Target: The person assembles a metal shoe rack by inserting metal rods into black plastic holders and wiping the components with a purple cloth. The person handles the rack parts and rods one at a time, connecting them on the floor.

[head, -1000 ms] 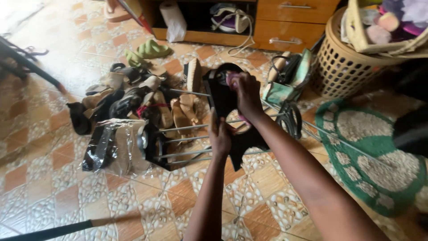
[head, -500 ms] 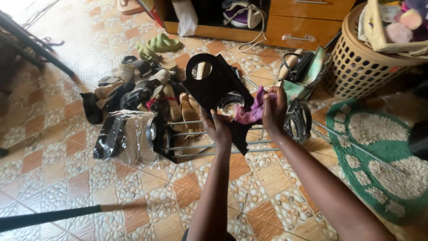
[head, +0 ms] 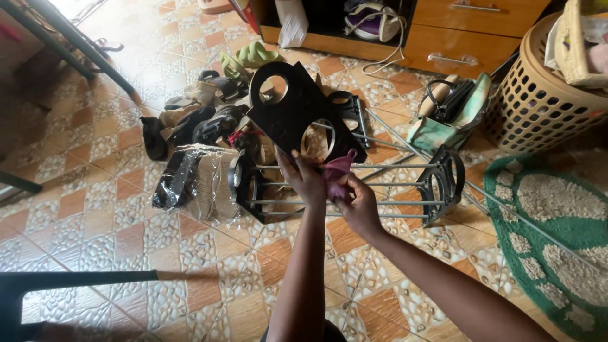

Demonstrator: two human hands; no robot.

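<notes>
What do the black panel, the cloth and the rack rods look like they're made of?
Black panel: probably rigid plastic, flat with clean round cutouts and a dull sheen. Cloth: soft purple fabric, crumpled. Rack rods: likely metal, thin, straight and grey.

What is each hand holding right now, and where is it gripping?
The left hand grips the black side panel with round holes at its lower edge. The right hand pinches a purple cloth against it.

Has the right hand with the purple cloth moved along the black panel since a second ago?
Yes. The right hand with the purple cloth has come down from the black panel's top hole to its bottom edge, beside the left hand.
</notes>
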